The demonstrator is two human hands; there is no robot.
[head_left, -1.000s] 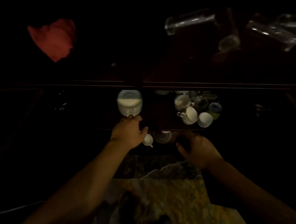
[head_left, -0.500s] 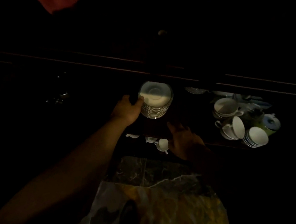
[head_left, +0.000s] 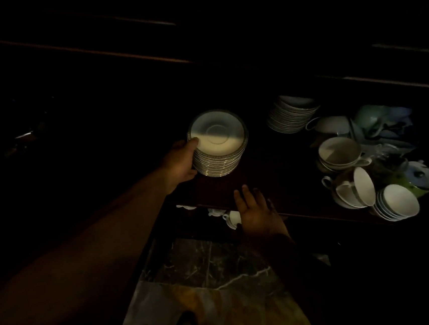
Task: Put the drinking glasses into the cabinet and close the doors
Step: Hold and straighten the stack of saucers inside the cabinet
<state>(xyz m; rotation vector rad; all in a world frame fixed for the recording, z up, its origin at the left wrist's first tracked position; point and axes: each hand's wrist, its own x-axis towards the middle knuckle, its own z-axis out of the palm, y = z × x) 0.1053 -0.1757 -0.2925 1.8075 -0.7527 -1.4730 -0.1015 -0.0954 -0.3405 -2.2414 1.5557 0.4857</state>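
Our left hand (head_left: pixel 182 162) cups the saucer stack (head_left: pixel 218 143); right hand (head_left: pixel 258 210) flat, empty, at the shelf (head_left: pixel 303 201) front edge. No glasses visible; we judge them fragile, slippery — grasp mid-body.

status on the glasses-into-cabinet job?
Done: nothing shows as finished; no drinking glass is visible on the shelf, only crockery.
In hand: the left hand grips the side of a saucer stack, perhaps to make room. The right hand lies flat and empty on the shelf's front edge.
Left: every glass and the doors; the cabinet is open.
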